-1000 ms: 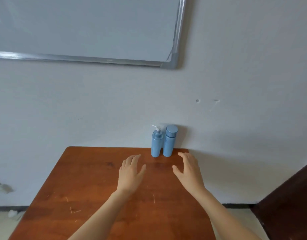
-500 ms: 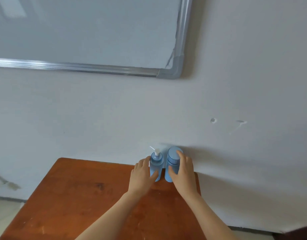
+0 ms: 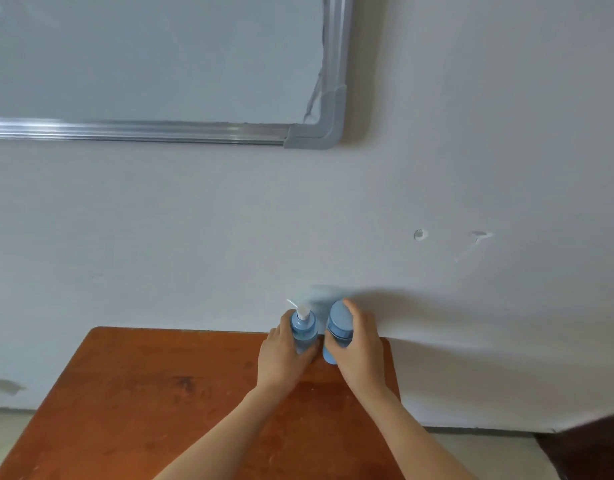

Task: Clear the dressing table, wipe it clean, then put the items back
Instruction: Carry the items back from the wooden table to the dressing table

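Two light-blue bottles stand side by side at the far right edge of the brown wooden dressing table [image 3: 160,393], against the white wall. The left one is a pump bottle [image 3: 303,329] with a white nozzle; my left hand [image 3: 281,355] grips its body. The right one is a capped bottle [image 3: 337,327] with a round blue lid; my right hand [image 3: 359,344] grips it, fingers curled round its far side. The lower parts of both bottles are hidden behind my hands.
A whiteboard [image 3: 160,64] with a metal frame hangs on the wall above the table. A dark piece of furniture [image 3: 589,445] shows at the bottom right. Pale floor [image 3: 4,434] lies left of the table.
Both hands moved forward from above the tabletop to the bottles and closed round them. The camera tilted up and nearer to the wall.
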The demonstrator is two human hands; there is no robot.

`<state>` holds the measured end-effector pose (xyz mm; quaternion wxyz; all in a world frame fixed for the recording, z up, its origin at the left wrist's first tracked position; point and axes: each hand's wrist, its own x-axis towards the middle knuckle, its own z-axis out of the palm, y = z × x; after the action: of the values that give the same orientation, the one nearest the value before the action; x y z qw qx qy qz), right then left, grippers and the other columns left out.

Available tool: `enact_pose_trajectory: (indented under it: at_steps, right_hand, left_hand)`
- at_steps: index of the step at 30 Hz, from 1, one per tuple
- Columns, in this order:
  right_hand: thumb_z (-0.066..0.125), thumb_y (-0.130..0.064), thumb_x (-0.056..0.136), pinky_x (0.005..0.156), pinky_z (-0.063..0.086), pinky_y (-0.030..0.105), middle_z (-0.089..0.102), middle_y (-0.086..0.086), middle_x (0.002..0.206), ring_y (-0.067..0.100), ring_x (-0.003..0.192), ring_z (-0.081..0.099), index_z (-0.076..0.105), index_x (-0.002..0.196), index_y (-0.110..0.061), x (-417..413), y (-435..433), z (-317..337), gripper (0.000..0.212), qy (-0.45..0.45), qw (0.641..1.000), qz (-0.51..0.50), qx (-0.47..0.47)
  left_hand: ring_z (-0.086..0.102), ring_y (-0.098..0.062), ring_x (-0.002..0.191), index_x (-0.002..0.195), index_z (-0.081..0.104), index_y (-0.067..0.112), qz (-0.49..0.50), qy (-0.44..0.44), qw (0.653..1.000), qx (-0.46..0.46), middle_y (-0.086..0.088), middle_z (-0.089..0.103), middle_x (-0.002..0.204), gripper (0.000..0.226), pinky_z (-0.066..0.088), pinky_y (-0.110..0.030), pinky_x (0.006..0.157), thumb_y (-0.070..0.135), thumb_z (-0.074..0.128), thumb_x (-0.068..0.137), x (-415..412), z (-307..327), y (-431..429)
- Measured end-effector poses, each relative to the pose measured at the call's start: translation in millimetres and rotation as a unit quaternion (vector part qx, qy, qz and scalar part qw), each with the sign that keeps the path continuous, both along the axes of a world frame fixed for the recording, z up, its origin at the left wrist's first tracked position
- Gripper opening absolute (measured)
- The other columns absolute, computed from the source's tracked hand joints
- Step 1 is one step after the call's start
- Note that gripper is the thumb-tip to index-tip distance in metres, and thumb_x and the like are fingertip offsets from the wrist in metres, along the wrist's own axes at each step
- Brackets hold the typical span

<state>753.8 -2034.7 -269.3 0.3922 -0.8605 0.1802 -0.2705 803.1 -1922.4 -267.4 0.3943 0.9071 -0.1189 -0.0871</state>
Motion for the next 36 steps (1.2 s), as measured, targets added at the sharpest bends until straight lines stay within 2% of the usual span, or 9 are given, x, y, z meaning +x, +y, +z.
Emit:
enact_pose_trajectory:
  at_steps: [2, 7, 9, 12, 17, 25, 30, 33, 36]
  right_hand:
    - [0.079, -0.006, 0.065, 0.069, 0.044, 0.023, 0.059, 0.011, 0.1, 0.026, 0.086, 0.062, 0.051, 0.117, -0.019, -11, 1, 1, 0.06, -0.01, 1.0, -0.011, -0.012]
    - [0.078, -0.012, 0.067, 0.069, 0.036, 0.003, 0.053, -0.001, 0.104, 0.015, 0.091, 0.054, 0.036, 0.113, -0.037, -47, 8, 9, 0.067, 0.001, 0.998, -0.052, -0.041]
    - [0.078, -0.009, 0.068, 0.069, 0.036, 0.004, 0.049, -0.006, 0.102, 0.014, 0.09, 0.054, 0.039, 0.115, -0.035, -65, 17, 17, 0.067, 0.0, 0.996, -0.082, -0.036]
    - [0.075, -0.011, 0.071, 0.071, 0.035, 0.001, 0.046, -0.01, 0.103, 0.012, 0.095, 0.052, 0.046, 0.124, -0.021, -97, 39, 31, 0.062, 0.013, 0.988, -0.152, -0.01]
    - [0.074, -0.019, 0.073, 0.077, 0.031, 0.001, 0.04, -0.014, 0.114, 0.001, 0.104, 0.04, 0.034, 0.135, -0.018, -173, 102, 46, 0.074, 0.035, 0.956, -0.289, 0.033]
    - [0.077, -0.014, 0.069, 0.083, 0.027, 0.005, 0.042, -0.012, 0.115, 0.009, 0.108, 0.046, 0.041, 0.129, -0.013, -323, 228, 51, 0.07, 0.06, 0.871, -0.486, 0.032]
    - [0.078, -0.013, 0.067, 0.09, 0.032, 0.016, 0.049, -0.002, 0.124, 0.012, 0.11, 0.048, 0.042, 0.129, -0.011, -425, 301, 57, 0.072, 0.046, 0.802, -0.596, 0.013]
    - [0.078, -0.015, 0.069, 0.087, 0.034, 0.017, 0.05, -0.002, 0.124, 0.009, 0.106, 0.047, 0.042, 0.13, -0.012, -486, 355, 60, 0.071, 0.038, 0.762, -0.646, 0.01]
    - [0.076, -0.015, 0.07, 0.086, 0.036, 0.017, 0.051, -0.005, 0.121, 0.011, 0.106, 0.049, 0.041, 0.13, -0.015, -550, 416, 60, 0.069, 0.02, 0.73, -0.683, 0.02]
  left_hand:
    - [0.057, -0.02, 0.092, 0.127, 0.037, 0.018, -0.014, -0.004, 1.0, 0.002, 0.003, 0.054, 0.096, 0.056, 0.047, -0.03, 0.074, 0.036, 0.063, 0.081, -5, 3, 3]
    - [0.057, -0.018, 0.089, 0.13, 0.036, 0.018, -0.073, -0.027, 0.997, -0.001, -0.001, 0.06, 0.102, 0.059, 0.049, -0.03, 0.073, 0.033, 0.063, 0.08, -22, 10, 14]
    - [0.057, -0.019, 0.091, 0.132, 0.036, 0.017, -0.105, -0.036, 0.994, -0.006, -0.003, 0.061, 0.105, 0.06, 0.049, -0.03, 0.075, 0.033, 0.064, 0.08, -29, 13, 19]
    - [0.056, -0.018, 0.09, 0.131, 0.038, 0.015, -0.167, -0.044, 0.985, -0.031, -0.004, 0.06, 0.107, 0.06, 0.049, -0.03, 0.077, 0.032, 0.065, 0.08, -43, 18, 31]
    - [0.056, -0.017, 0.098, 0.13, 0.038, 0.015, -0.299, -0.035, 0.95, -0.082, -0.003, 0.059, 0.113, 0.063, 0.047, -0.028, 0.082, 0.033, 0.069, 0.078, -88, 23, 64]
    - [0.056, -0.017, 0.094, 0.125, 0.041, 0.015, -0.515, -0.01, 0.851, -0.105, -0.002, 0.06, 0.109, 0.056, 0.041, -0.022, 0.078, 0.032, 0.068, 0.079, -213, 37, 117]
    - [0.046, -0.007, 0.07, 0.1, 0.042, 0.023, -0.621, 0.015, 0.772, -0.136, 0.01, 0.048, 0.079, 0.032, 0.039, -0.028, 0.072, 0.024, 0.067, 0.08, -309, 49, 155]
    - [0.057, -0.017, 0.085, 0.112, 0.05, 0.018, -0.67, 0.022, 0.731, -0.131, 0.004, 0.058, 0.092, 0.048, 0.046, -0.032, 0.079, 0.039, 0.061, 0.07, -371, 45, 184]
    - [0.06, -0.024, 0.09, 0.117, 0.048, 0.018, -0.706, 0.007, 0.699, -0.115, -0.002, 0.062, 0.098, 0.048, 0.048, -0.037, 0.08, 0.035, 0.065, 0.075, -439, 43, 224]
